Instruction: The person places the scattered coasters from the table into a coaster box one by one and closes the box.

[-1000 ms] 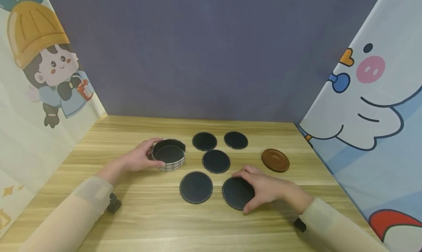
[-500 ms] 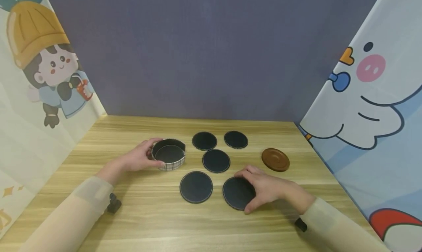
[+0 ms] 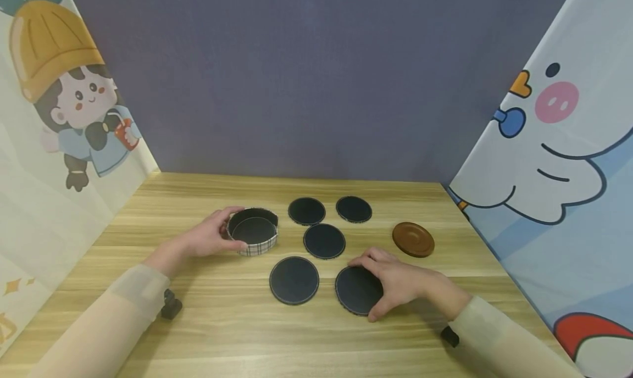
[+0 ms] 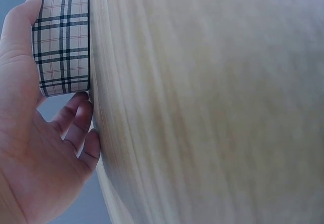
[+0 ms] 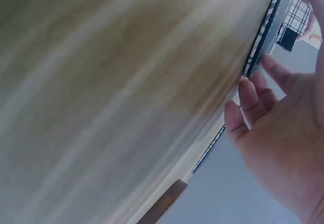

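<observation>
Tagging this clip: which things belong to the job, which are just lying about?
In the job, likely:
plaid box, gripped by the left hand
black coaster, possibly a stack, held by the right hand
four other black coasters, much alike

Lying about, likely:
brown saucer, apart from both hands

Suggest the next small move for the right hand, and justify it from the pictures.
The right hand should probably lift the black coaster toward the plaid holder: its thumb and fingers grip the coaster's edge, while the left hand holds the holder, whose open top faces up.
</observation>
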Motion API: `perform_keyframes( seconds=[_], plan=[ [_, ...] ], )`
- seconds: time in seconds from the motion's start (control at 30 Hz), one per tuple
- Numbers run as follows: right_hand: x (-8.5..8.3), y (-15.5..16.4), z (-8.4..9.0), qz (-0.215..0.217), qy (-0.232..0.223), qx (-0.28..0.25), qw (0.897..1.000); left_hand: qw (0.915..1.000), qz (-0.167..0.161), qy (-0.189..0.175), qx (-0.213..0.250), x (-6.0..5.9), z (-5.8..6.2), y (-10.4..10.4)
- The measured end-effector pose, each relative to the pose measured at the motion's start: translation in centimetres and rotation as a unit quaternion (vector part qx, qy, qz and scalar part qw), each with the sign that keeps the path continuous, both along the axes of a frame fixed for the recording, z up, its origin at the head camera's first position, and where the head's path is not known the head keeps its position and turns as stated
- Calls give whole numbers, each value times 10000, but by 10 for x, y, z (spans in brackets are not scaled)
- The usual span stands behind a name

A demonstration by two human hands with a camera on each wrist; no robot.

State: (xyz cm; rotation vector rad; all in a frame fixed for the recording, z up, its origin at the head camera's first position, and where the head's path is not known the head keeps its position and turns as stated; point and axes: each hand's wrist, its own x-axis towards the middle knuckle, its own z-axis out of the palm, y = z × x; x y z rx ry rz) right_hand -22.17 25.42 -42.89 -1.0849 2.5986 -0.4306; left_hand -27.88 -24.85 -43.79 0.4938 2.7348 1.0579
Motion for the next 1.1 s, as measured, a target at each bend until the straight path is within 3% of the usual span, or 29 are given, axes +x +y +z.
perform_keyframes(
  seconds=[0.47,1.1],
  plan=[
    [2,-4,1,-38,330,-1,9994,10000,-43,-8,58,-1,-1,0],
    [-5,-10,5,-358,756,-458,9954,10000,-53,-39,16,-1,0,0]
  ],
)
